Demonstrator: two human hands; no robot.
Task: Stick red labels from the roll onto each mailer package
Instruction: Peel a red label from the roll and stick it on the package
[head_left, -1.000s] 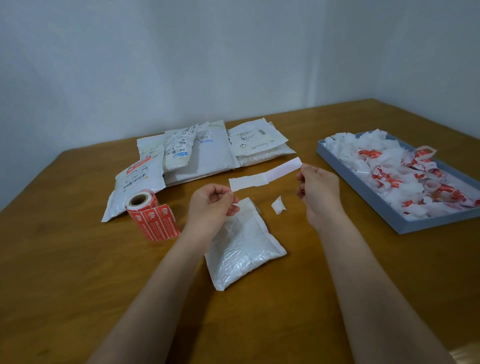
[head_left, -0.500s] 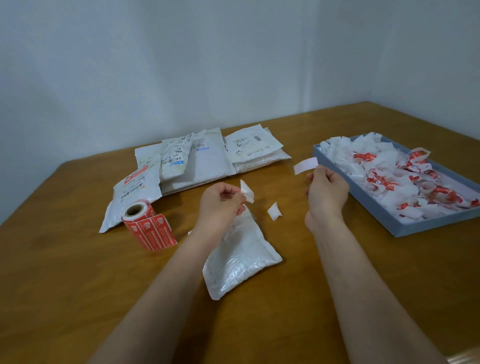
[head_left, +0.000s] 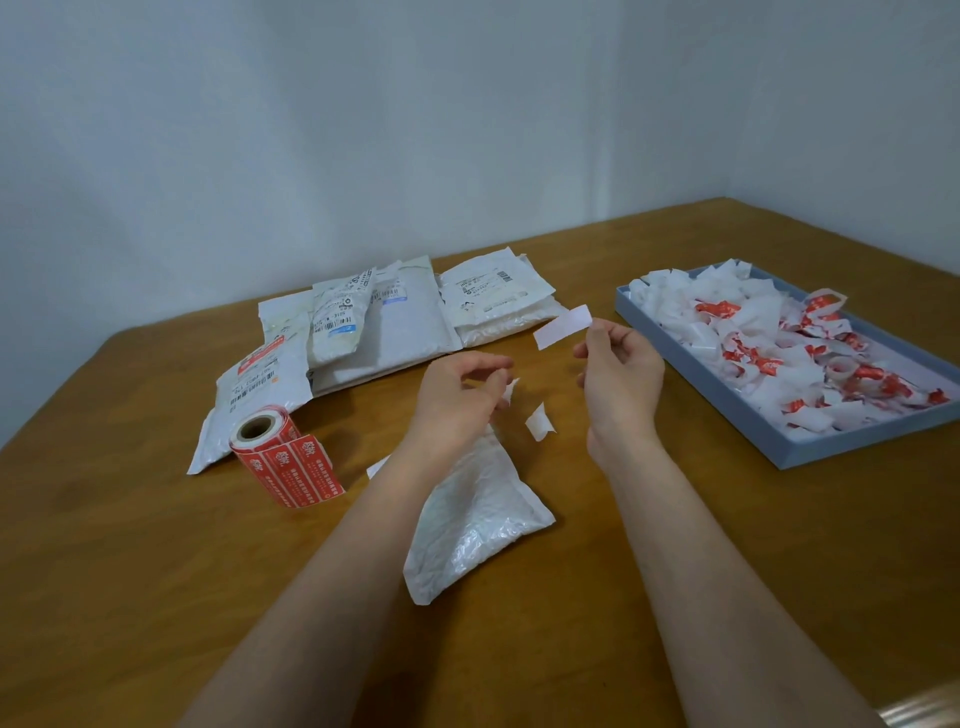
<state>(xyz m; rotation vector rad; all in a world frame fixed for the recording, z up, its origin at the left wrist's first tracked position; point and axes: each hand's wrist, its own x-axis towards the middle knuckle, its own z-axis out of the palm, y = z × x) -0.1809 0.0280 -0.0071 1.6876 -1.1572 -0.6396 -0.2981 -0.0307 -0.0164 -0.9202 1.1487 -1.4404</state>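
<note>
My right hand (head_left: 621, 371) pinches one end of a white backing strip (head_left: 562, 327) and holds it up above the table. My left hand (head_left: 457, 397) hovers over the table with its fingers loosely curled and the thumb lifted. A small white scrap (head_left: 510, 393) hangs at its fingertips. A white bubble mailer (head_left: 478, 519) lies below my left forearm, which partly covers it. The roll of red labels (head_left: 270, 441) stands to the left, with a printed strip trailing toward me. A pile of white mailers (head_left: 395, 327) lies behind it.
A blue tray (head_left: 810, 449) at the right holds several crumpled white and red backing pieces. Another torn white scrap (head_left: 540, 421) lies on the wooden table (head_left: 130, 571) between my hands. Walls close the back and right.
The long strip tore in two between my hands. My right hand drew its piece to the right and up. My left hand's fingers have loosened around the small scrap.
</note>
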